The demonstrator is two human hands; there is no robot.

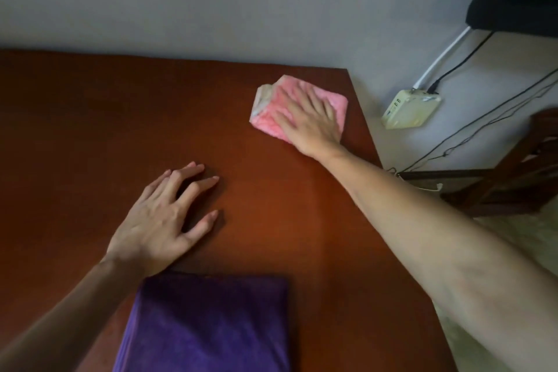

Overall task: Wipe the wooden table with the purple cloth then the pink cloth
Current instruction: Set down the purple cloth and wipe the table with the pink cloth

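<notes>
Pink cloth (273,109) bunched near far right corner of wooden table (90,136), right hand (311,124) pressing flat on it, fingers spread. Left hand (160,220) released, fingertips resting on table. Purple cloth (205,326) folded at near edge.

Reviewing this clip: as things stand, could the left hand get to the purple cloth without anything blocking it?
Probably yes. The left hand rests open on the table, holding nothing, and the purple cloth lies folded just behind its wrist with nothing between them. The right hand presses the pink cloth far away.
</notes>
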